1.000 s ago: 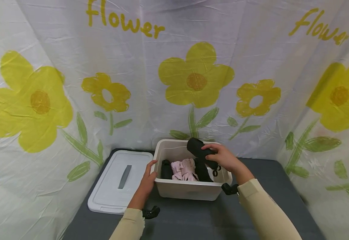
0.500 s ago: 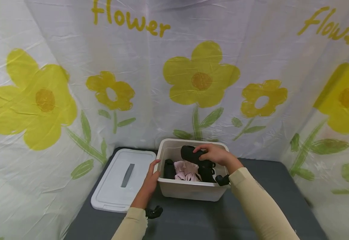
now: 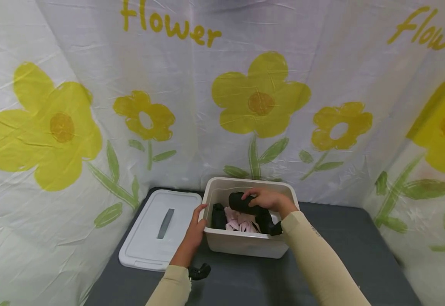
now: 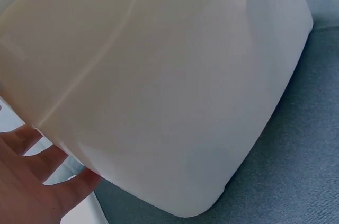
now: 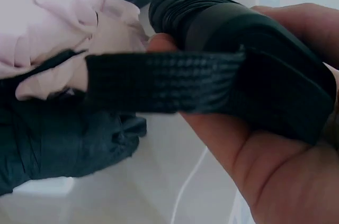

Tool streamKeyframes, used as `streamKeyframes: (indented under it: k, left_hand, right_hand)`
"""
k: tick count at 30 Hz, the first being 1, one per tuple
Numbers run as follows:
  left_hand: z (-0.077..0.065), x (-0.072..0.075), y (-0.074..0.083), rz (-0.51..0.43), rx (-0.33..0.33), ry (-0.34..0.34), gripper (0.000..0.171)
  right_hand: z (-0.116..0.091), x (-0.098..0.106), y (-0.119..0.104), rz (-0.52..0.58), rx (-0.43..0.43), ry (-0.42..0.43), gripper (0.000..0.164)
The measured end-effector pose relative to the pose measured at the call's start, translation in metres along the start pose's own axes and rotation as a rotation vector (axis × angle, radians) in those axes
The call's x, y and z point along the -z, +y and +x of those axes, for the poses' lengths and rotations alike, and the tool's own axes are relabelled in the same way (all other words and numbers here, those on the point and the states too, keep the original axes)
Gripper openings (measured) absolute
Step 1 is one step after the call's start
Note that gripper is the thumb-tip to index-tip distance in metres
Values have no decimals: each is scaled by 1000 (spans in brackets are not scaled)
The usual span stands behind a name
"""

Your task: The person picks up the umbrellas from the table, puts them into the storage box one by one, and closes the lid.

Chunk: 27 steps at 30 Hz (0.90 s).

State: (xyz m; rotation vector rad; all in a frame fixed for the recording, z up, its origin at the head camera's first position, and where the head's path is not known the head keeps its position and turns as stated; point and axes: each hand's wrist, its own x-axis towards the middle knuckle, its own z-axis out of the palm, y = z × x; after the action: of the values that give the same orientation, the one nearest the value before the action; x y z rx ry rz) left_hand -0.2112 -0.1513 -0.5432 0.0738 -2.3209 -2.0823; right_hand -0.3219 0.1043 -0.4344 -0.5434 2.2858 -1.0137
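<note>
A black folded umbrella [image 3: 241,202] lies sideways in my right hand [image 3: 267,199], just above the contents of an off-white storage box [image 3: 245,245]. In the right wrist view, my thumb and fingers hold the umbrella [image 5: 254,38] round its end, and a woven wrist strap [image 5: 164,82] hangs from it. My left hand [image 3: 196,227] holds the box at its left rim near the front corner. The left wrist view has its fingers [image 4: 47,161] against the side wall, tips hidden. Inside sit a pink bundle [image 3: 238,221] and black rolled bundles [image 3: 218,216].
A white lid [image 3: 149,231] with a grey handle [image 3: 165,223] lies left of the box on the dark grey table [image 3: 241,282]. A white curtain [image 3: 192,85] with painted yellow flowers hangs close behind and at both sides.
My right hand has lowered the umbrella into the box and moved slightly left, turning the umbrella flatter. The left hand stays at the rim. The view has shifted a little.
</note>
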Motion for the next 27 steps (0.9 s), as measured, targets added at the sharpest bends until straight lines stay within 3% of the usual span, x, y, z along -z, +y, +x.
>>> streamKeyframes:
  k: [4,9,14,20,23,27]
  left_hand:
    - [2,-5,-7,7,-8,14,56]
    - [0,-8,-3,8,-22,7,56]
    - [-9,-6,15,-10,9,-15,56]
    - [-22,-1,39,18,21,-29,54]
    - [-20,1,37,24,20,-31,54]
    - [-9,2,19,17,25,-28,55]
  right_hand:
    - [4,-8,1,36,-21,-4,33]
    - [3,-12,1,102,-94,-17,39]
    - [-5,-9,-3,95,-171,-28,39]
    - [-13,-5,-9,113,-151,-77,38]
    - [-16,-5,-10,104,-143,-84,37]
    - [-21,-4,-11,91,-137,-83,37]
